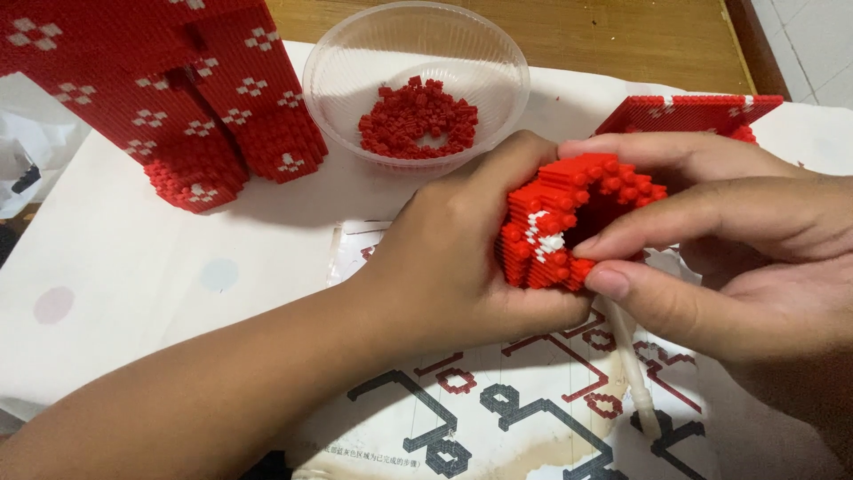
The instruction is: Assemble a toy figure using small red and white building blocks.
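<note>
Closest in, a printed instruction sheet (498,418) lies flat on the counter (133,267), white paper with grey and red block diagrams and a brownish stain across its lower part, and a thin white stick (633,373) rests slantwise over it. Just above that, both hands are locked on one thing: the left hand (444,258) cups a small red brick build (569,222) from its left side, fingers curled under it, while the right hand (746,240) closes over it from the right, fingertips pinching its studded top and front. The build is red with a few white bricks showing on its face, held just above the sheet. Further back sits a clear plastic bowl (338,89) with a heap of loose red bricks (418,117) inside. To the far left stands a big red brick model (178,98) dotted with white flower-like marks; far right, a flat red brick panel (684,114) peeks out behind the right hand.
</note>
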